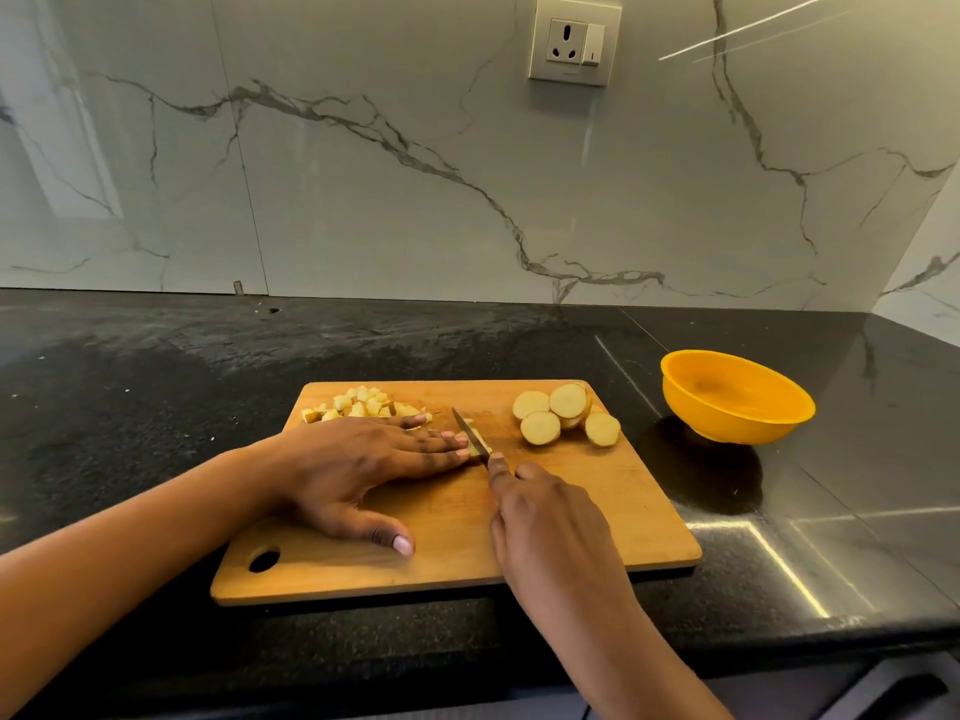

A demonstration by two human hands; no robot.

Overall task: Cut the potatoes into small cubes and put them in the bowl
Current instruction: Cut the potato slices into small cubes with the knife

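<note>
A wooden cutting board (597, 517) lies on the black counter. A heap of small potato cubes (363, 405) sits at its far left. Several round potato slices (566, 415) lie at its far right. My left hand (363, 470) lies flat on the board, its straight fingertips pressing a potato piece (475, 445) that is mostly hidden. My right hand (545, 517) grips a knife (470, 433), index finger along the spine, blade set against that piece. An orange bowl (737, 394) stands right of the board with nothing visible inside.
The marble wall rises behind the counter, with a socket (574, 41) high up. The counter's front edge (779, 641) runs close below the board. A side wall closes the far right corner.
</note>
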